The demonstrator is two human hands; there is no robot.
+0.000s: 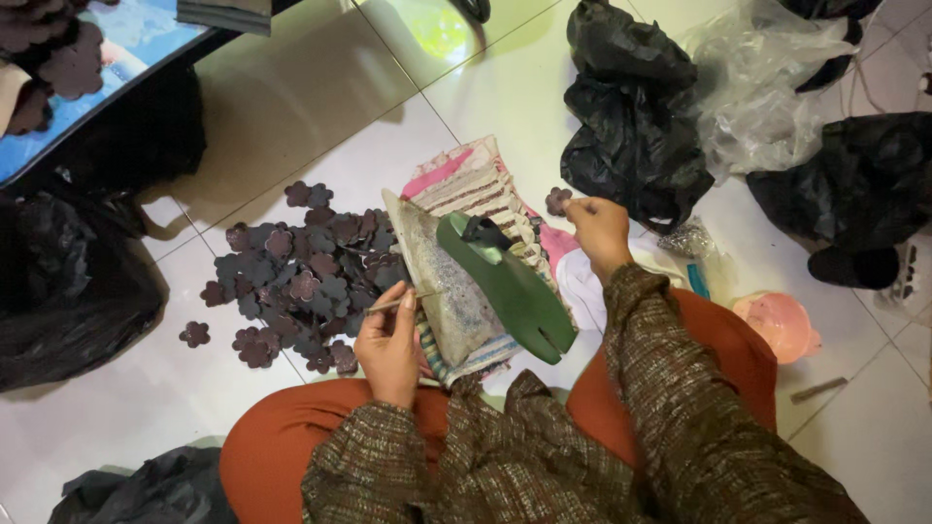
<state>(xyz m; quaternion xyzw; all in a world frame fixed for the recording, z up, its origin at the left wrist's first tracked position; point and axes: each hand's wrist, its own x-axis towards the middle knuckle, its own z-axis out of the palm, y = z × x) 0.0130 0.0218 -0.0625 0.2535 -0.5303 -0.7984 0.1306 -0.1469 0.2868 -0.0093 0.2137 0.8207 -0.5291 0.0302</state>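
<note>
My left hand (388, 340) pinches a thin stick (398, 302) whose tip rests on a grey worn board (442, 281) lying across my lap. A green sandal sole (510, 286) with a black strap lies on that board, over a striped cloth (476, 180). My right hand (600, 228) is raised to the right of the board and holds a dark flower-shaped cutout (557, 201) between its fingertips. A heap of the same dark flower cutouts (301, 277) is spread on the floor tiles left of the board.
Black plastic bags (631, 116) and a clear one (767, 87) lie at the upper right. Another black bag (68, 281) sits at left. A pink bowl (782, 325) rests by my right knee. More cutouts (44, 49) are piled on a blue surface at top left.
</note>
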